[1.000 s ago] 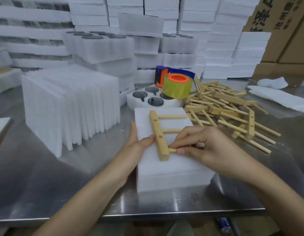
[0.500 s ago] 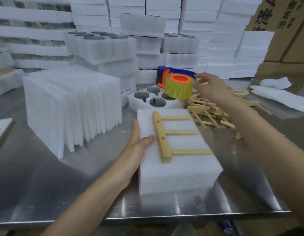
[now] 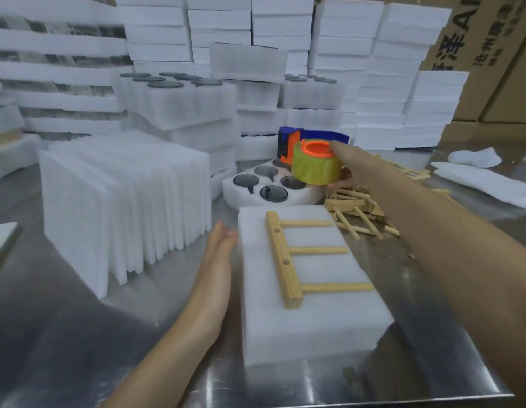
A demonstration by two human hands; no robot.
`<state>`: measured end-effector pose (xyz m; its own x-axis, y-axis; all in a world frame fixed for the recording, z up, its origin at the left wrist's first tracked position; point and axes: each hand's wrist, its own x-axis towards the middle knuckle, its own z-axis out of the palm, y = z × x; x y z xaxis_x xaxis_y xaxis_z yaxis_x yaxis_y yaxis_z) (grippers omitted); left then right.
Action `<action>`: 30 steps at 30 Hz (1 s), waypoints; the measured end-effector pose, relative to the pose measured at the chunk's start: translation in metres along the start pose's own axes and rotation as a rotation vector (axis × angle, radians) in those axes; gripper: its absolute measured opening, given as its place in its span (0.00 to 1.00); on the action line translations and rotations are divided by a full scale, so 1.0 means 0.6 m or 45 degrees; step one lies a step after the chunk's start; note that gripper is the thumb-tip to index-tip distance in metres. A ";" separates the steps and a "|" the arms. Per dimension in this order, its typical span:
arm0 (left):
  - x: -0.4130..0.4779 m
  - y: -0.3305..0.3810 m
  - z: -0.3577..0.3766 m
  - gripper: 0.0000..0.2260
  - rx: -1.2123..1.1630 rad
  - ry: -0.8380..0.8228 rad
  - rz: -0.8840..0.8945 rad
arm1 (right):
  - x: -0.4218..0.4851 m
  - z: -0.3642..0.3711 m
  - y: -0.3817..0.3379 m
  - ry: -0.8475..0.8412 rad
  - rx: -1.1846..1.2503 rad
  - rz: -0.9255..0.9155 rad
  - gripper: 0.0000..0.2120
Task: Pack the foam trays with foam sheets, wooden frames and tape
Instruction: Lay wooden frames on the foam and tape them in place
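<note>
A steel table fills the near ground. Along its far side stand many stacks of white foam trays, too many to count, with cardboard boxes at the far right. On the left stands one row of upright foam sheets, packed face to face.

Near the middle lies one thick foam block. One wooden frame lies flat on top of it: one bar with two holes and three rods pointing right. The left hand stands on edge just beside the block's left side, fingers straight and together, holding nothing; whether it touches the foam cannot be told.

To the right of the block, past the right forearm, lies a loose pile of frames, tangled and partly hidden. A loose sheet lies at the far right.

Beyond the block sits one open tray with round pockets; four dark discs show plainly in it.

The right hand reaches far over the pile and grips the one tape roll, yellowish with an orange core, a finger over its top right edge and the thumb under it. The roll lies left of the palm, above the open tray's right end, on a blue and orange dispenser.
</note>
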<state>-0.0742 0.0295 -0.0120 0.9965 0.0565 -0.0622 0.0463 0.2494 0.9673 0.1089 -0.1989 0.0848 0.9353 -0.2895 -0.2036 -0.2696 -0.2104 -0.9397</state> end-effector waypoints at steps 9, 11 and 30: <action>-0.019 0.067 0.023 0.13 0.220 0.199 0.814 | -0.134 -0.087 0.016 -0.264 0.457 -0.379 0.14; -0.015 0.103 0.042 0.09 0.131 0.080 0.658 | -0.167 -0.097 0.017 -0.319 0.499 -0.441 0.14; -0.002 0.180 0.063 0.13 -0.124 -0.624 -0.134 | -0.283 -0.099 -0.007 -0.525 0.626 -0.827 0.16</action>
<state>-0.0680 0.0199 0.1016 0.9035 -0.4283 -0.0127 0.1648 0.3199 0.9330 -0.0627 -0.2043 0.1399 0.9023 0.1237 0.4129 0.3780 0.2334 -0.8959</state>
